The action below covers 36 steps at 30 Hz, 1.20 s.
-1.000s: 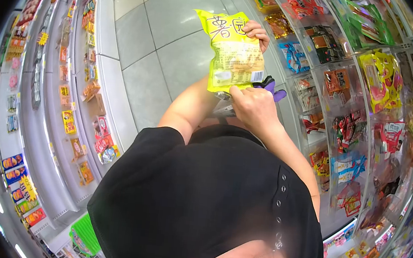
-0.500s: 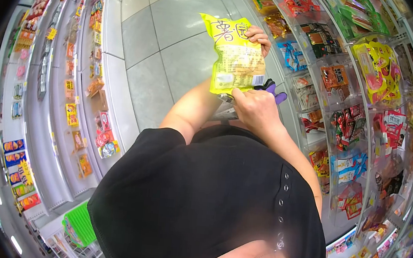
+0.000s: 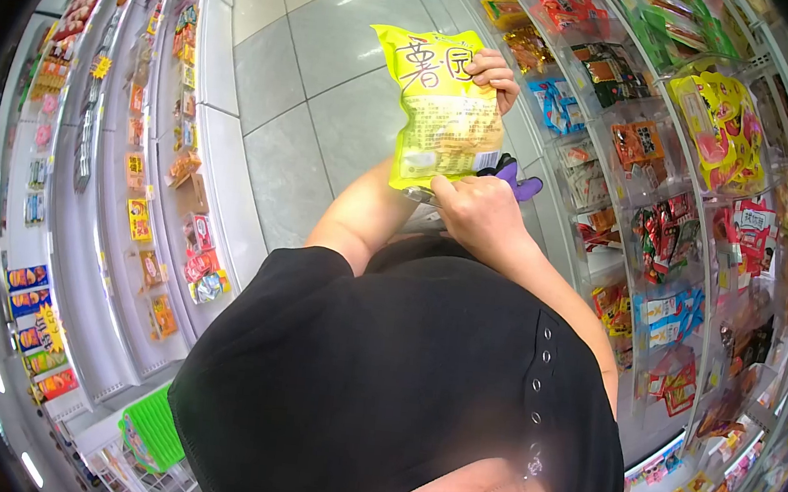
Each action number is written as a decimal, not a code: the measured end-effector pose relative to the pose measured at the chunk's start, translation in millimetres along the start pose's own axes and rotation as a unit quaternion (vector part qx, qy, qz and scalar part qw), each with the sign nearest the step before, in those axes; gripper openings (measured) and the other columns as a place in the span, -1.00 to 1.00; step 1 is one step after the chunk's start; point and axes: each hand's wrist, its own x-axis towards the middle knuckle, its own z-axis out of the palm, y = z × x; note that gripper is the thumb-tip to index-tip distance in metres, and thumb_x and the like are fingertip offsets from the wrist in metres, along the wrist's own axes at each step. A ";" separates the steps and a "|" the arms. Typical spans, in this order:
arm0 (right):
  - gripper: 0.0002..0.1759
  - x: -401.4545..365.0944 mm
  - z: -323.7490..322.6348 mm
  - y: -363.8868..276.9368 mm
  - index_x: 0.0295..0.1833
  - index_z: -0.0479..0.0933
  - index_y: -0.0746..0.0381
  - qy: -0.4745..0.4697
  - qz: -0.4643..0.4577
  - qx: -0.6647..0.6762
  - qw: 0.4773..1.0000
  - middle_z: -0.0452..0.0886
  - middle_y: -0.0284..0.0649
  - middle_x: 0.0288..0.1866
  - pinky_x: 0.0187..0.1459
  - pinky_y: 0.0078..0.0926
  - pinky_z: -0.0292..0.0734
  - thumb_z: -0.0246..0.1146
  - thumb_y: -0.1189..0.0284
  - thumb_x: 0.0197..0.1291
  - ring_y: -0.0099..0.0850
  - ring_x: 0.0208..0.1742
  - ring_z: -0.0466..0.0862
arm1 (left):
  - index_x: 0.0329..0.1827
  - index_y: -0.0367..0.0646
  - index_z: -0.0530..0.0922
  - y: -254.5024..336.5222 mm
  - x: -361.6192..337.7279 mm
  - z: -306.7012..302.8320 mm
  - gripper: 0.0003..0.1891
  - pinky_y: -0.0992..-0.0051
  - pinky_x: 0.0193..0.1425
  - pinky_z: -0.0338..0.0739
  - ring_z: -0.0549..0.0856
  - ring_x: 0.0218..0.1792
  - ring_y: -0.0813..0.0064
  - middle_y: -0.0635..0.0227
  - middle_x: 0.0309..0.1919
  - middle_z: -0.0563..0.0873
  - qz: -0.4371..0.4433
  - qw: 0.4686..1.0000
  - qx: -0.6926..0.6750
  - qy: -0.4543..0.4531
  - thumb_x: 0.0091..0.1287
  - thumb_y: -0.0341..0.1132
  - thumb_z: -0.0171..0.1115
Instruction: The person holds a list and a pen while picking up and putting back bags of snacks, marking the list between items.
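A yellow snack bag (image 3: 449, 118) with large dark characters and small print is held up before my body. My left hand (image 3: 497, 78) reaches behind it from the left, its fingers curled over the bag's upper right edge; palm and thumb are hidden. At the bag's bottom edge, my right hand (image 3: 478, 211) pinches with thumb and fingers. Just beyond my right hand is a purple and black object (image 3: 517, 179), partly covered, which I cannot identify.
Curved shelves of packaged snacks stand on the left (image 3: 138, 218) and right (image 3: 665, 234). Grey floor tiles (image 3: 338, 41) run between them. At the lower left, a bright green ribbed item (image 3: 155, 427) sits by a white wire rack (image 3: 148, 483).
The bag has shifted slightly left, and its printed face is turned more squarely to view. My right hand has moved a little left along the bottom edge.
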 end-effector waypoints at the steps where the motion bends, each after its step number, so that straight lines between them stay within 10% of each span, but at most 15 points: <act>1: -0.83 0.6 0.5 -0.3 -0.52 0.31 0.20 -0.001 0.000 0.001 1.000 0.41 -0.26 -0.73 -0.58 -0.36 0.39 0.20 0.56 -0.09 -0.31 -0.65 0.53 | -0.36 -0.06 0.35 0.6 0.0 -0.6 -0.85 0.55 -0.15 0.33 0.42 -0.50 0.61 0.57 -0.59 0.47 -0.004 1.000 -0.002 -0.005 0.34 -0.25 0.05; 27: -0.74 -2.9 25.0 -3.5 -0.44 0.34 0.22 -0.039 0.050 0.040 0.997 0.47 -0.23 -0.67 -0.53 -0.32 0.44 0.32 0.49 -0.17 -0.27 -0.56 0.59 | -0.07 -0.15 0.43 39.3 -41.6 -17.2 -0.79 0.52 -0.06 0.38 0.55 -0.34 0.60 0.53 -0.38 0.59 -0.013 1.000 0.026 0.010 0.37 -0.23 0.04; 36: -0.80 -2.7 26.9 1.8 -0.47 0.33 0.23 -0.067 0.024 0.037 0.997 0.43 -0.22 -0.72 -0.53 -0.31 0.43 0.27 0.51 -0.11 -0.26 -0.62 0.56 | -0.16 -0.15 0.37 47.2 -47.4 -15.9 -0.83 0.57 -0.26 0.37 0.51 -0.50 0.58 0.52 -0.58 0.47 0.013 0.995 0.093 0.039 0.39 -0.23 0.01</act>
